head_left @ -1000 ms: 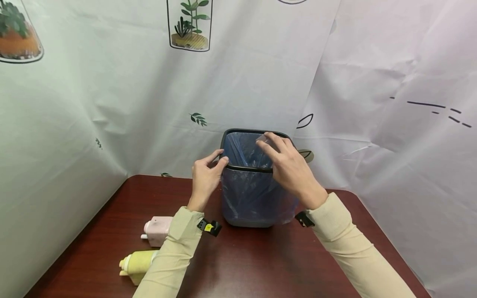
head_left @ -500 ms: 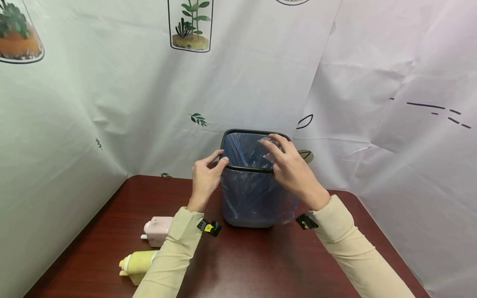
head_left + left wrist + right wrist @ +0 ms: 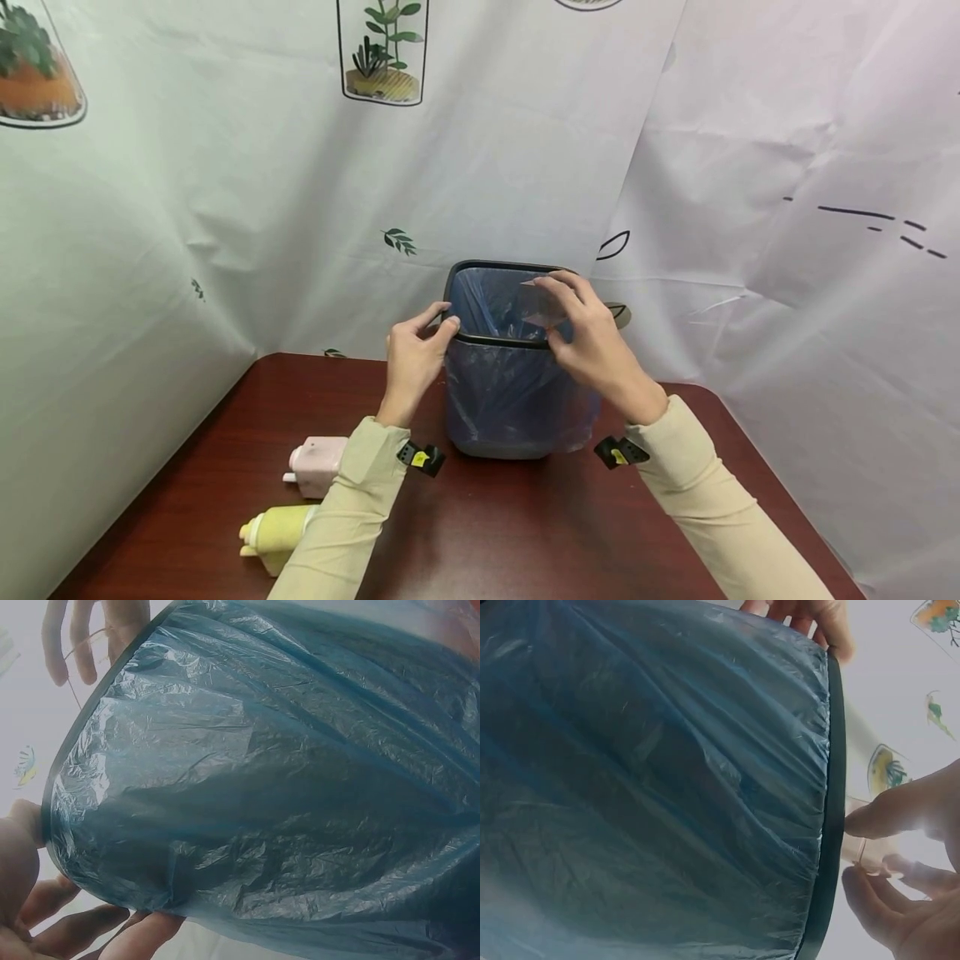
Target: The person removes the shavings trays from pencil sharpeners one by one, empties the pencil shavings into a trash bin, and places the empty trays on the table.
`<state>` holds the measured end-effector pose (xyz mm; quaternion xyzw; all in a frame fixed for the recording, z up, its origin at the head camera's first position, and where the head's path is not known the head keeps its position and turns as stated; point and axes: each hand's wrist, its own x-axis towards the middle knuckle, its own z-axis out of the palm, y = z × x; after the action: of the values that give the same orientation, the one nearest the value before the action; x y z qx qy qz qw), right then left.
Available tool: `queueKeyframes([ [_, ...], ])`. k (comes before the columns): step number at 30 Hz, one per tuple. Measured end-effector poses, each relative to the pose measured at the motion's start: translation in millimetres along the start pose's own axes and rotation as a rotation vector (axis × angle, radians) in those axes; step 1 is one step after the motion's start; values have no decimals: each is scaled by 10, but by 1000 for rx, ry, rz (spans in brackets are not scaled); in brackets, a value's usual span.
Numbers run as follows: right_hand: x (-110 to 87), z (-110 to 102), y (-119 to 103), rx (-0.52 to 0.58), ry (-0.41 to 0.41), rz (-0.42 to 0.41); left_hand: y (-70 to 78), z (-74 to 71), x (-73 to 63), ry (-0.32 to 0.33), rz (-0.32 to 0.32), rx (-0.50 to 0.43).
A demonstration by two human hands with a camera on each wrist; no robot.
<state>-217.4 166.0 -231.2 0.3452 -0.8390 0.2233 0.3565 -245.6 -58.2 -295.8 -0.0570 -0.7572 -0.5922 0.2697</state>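
Observation:
A trash can (image 3: 502, 400) lined with a blue translucent bag (image 3: 483, 304) stands upright at the back of the table, its mouth ringed by a black rim (image 3: 498, 340). My left hand (image 3: 416, 358) grips that rim at its left corner, thumb on the near side and fingers round the outside. Over the right part of the opening, my right hand (image 3: 596, 354) holds a thin, clear, square-looking plastic piece (image 3: 538, 304) between thumb and fingers. In the right wrist view the clear piece (image 3: 864, 844) appears just past the rim; its exact kind is unclear.
To the left on the dark red table (image 3: 495, 542) lie a pink bottle (image 3: 318, 467) and a yellow bottle (image 3: 279, 533), both partly behind the left sleeve. A white printed curtain (image 3: 300, 208) hangs close behind the trash can.
My right hand has shifted slightly right, its thumb now showing above the rim, and the clear piece has turned to show more of its face. The left hand and trash can stay put.

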Motion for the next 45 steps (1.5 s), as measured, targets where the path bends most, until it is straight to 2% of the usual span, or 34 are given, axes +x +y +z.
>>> queueKeyframes([
  [9, -12, -18, 23, 4, 28, 40, -4, 9, 3, 13, 5, -2],
  [13, -18, -31, 44, 53, 40, 76, -3, 15, 2, 18, 10, 6],
  [17, -31, -43, 55, 168, 31, 156, -3, 20, 1, 12, 9, 5],
  [21, -37, -61, 42, 308, 12, 274, 0, 16, 0, 12, 8, 4],
  [26, -21, -167, -104, 434, -3, 385, 0, 10, -2, 16, 6, 16],
  [30, -13, -225, -163, 497, -15, 407, -1, 6, -3, 19, 7, 22],
  [33, -29, -185, -53, 573, -12, 407, -4, 5, 0, 18, 12, 21],
  [37, -60, -138, 86, 669, -4, 448, -9, 3, 2, 17, 18, 18],
  [45, -94, -187, 119, 872, -29, 563, -12, -6, 0, 21, 18, 14],
])
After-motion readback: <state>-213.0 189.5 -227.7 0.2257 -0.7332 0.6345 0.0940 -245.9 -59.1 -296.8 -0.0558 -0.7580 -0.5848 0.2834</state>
